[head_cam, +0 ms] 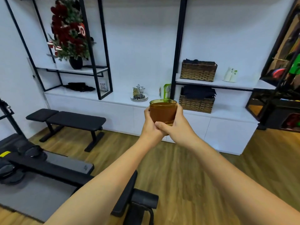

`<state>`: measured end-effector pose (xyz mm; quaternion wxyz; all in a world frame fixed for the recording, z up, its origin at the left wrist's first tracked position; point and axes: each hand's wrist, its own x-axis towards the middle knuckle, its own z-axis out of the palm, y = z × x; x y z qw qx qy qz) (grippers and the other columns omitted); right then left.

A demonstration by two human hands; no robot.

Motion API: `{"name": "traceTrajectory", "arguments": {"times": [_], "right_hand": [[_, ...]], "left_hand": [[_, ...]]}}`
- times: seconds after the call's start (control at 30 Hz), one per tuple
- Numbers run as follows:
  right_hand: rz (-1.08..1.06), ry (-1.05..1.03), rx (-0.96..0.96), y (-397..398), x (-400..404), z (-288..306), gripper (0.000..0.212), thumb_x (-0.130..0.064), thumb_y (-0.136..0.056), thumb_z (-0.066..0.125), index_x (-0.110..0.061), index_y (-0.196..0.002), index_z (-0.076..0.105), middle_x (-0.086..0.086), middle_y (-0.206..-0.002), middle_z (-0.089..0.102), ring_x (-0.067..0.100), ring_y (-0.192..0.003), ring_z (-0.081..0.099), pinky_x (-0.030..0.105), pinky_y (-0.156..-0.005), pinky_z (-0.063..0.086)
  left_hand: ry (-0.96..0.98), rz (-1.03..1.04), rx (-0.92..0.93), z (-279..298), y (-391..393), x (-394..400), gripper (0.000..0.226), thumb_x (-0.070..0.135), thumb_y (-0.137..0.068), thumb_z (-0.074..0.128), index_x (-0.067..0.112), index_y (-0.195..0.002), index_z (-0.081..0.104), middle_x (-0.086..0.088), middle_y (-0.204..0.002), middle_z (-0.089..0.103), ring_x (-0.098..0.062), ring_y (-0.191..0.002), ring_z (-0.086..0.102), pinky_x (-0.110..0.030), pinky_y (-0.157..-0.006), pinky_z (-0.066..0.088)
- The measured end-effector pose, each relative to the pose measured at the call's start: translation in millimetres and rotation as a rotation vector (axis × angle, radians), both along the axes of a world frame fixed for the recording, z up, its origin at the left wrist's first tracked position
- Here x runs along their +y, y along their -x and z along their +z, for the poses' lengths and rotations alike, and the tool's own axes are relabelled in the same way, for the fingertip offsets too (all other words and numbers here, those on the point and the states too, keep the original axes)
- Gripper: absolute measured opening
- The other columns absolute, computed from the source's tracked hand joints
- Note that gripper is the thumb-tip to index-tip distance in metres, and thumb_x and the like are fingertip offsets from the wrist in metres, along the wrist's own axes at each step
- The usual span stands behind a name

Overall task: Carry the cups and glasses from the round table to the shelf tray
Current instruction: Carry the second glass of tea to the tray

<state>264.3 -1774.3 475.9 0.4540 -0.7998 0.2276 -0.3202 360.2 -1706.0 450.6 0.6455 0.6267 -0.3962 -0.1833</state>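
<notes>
A green-tinted glass [163,111] full of brown liquid is held out in front of me at arm's length. My left hand [150,123] wraps its left side and my right hand [177,123] wraps its right side, fingers overlapping under the base. Straight beyond the glass, on the white shelf counter, stands a round silver tray [139,98] with a metal cup rack and a glass on it. The round table is out of view.
A black workout bench [68,120] stands left by the counter. A treadmill [40,169] and a black chair arm [128,189] are near me at the lower left. Wicker baskets [197,103] and a green packet [167,90] sit on the shelves. Wooden floor lies ahead.
</notes>
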Motion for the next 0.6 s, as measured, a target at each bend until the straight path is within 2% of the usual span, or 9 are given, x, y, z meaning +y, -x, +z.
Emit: {"name": "traceTrajectory", "arguments": {"times": [0.07, 0.1, 0.17, 0.23, 0.3, 0.33, 0.43, 0.5, 0.6], "right_hand": [[-0.014, -0.011, 0.003, -12.0, -39.2, 0.3, 0.088, -0.028, -0.086, 0.079, -0.029, -0.151, 0.020, -0.009, -0.136, 0.051, 0.009, -0.121, 0.054, 0.010, -0.085, 0.045], [-0.025, -0.011, -0.004, -16.2, -53.4, 1.2, 0.088, -0.028, -0.086, 0.079, -0.029, -0.151, 0.020, -0.010, -0.135, 0.051, 0.008, -0.120, 0.054, 0.014, -0.090, 0.046], [-0.027, -0.020, -0.011, -27.5, -95.5, -1.9, 0.088, -0.027, -0.086, 0.079, -0.026, -0.152, 0.020, -0.012, -0.131, 0.053, 0.005, -0.116, 0.056, 0.022, -0.099, 0.048], [-0.018, -0.025, -0.004, -38.7, -138.2, -6.2, 0.085, -0.025, -0.086, 0.079, -0.025, -0.150, 0.022, -0.020, -0.122, 0.054, -0.005, -0.107, 0.057, 0.015, -0.096, 0.048], [0.000, -0.019, 0.006, -56.9, -200.6, -14.2, 0.084, -0.025, -0.087, 0.078, -0.027, -0.149, 0.021, -0.028, -0.114, 0.050, -0.011, -0.102, 0.055, 0.005, -0.083, 0.044], [0.009, -0.013, 0.010, -60.2, -208.1, -16.1, 0.085, -0.024, -0.087, 0.078, -0.027, -0.149, 0.021, -0.026, -0.115, 0.051, -0.007, -0.103, 0.056, 0.005, -0.082, 0.043], [0.013, -0.012, -0.006, -74.7, -254.1, -23.1, 0.088, -0.025, -0.085, 0.080, -0.024, -0.152, 0.021, -0.012, -0.127, 0.051, 0.005, -0.114, 0.054, 0.015, -0.090, 0.046], [0.041, 0.011, -0.002, -91.0, -299.0, -24.6, 0.093, -0.028, -0.085, 0.080, -0.024, -0.154, 0.019, -0.010, -0.132, 0.050, 0.007, -0.117, 0.052, 0.014, -0.089, 0.044], [0.076, -0.011, 0.026, -114.8, -372.5, -19.2, 0.096, -0.029, -0.084, 0.081, -0.025, -0.155, 0.016, -0.009, -0.134, 0.049, 0.007, -0.118, 0.051, 0.007, -0.080, 0.040]], "left_hand": [[0.013, -0.054, 0.113, 5.3, -10.8, -41.2, 0.080, -0.006, -0.087, 0.071, 0.020, -0.147, 0.024, 0.007, -0.111, 0.053, -0.009, -0.093, 0.061, -0.015, -0.066, 0.055], [0.035, -0.089, 0.214, 7.5, -14.1, -58.9, 0.075, -0.001, -0.090, 0.070, 0.020, -0.147, 0.025, 0.005, -0.111, 0.054, -0.010, -0.092, 0.062, -0.015, -0.064, 0.054], [0.070, -0.129, 0.552, 10.8, -28.0, -109.6, 0.054, 0.020, -0.101, 0.059, 0.021, -0.148, 0.034, -0.002, -0.109, 0.062, -0.014, -0.087, 0.069, -0.024, -0.064, 0.057], [0.100, -0.132, 0.696, 7.8, -46.5, -150.9, 0.040, 0.035, -0.106, 0.047, 0.026, -0.144, 0.044, -0.005, -0.105, 0.069, -0.018, -0.085, 0.073, -0.030, -0.065, 0.059], [0.098, -0.108, 0.593, -5.6, -63.5, -211.9, 0.026, 0.035, -0.105, 0.049, 0.028, -0.130, 0.053, -0.004, -0.099, 0.071, -0.018, -0.083, 0.073, -0.029, -0.065, 0.060], [0.058, -0.078, 0.480, -7.0, -63.6, -215.3, 0.031, 0.034, -0.099, 0.059, 0.027, -0.128, 0.052, -0.003, -0.102, 0.070, -0.016, -0.085, 0.071, -0.027, -0.068, 0.060], [-0.009, -0.014, 0.088, -28.0, -80.8, -256.4, 0.087, 0.019, -0.072, 0.083, 0.028, -0.143, 0.032, 0.005, -0.117, 0.061, -0.010, -0.103, 0.065, -0.027, -0.084, 0.056], [-0.012, -0.016, 0.067, -29.7, -94.7, -294.6, 0.097, 0.022, -0.067, 0.087, 0.035, -0.141, 0.025, 0.002, -0.124, 0.057, -0.015, -0.111, 0.063, -0.030, -0.087, 0.058], [-0.022, 0.025, 0.043, -23.3, -113.2, -364.8, 0.096, 0.007, -0.077, 0.084, 0.035, -0.142, 0.019, 0.004, -0.126, 0.055, -0.011, -0.110, 0.061, -0.024, -0.082, 0.058]]}}
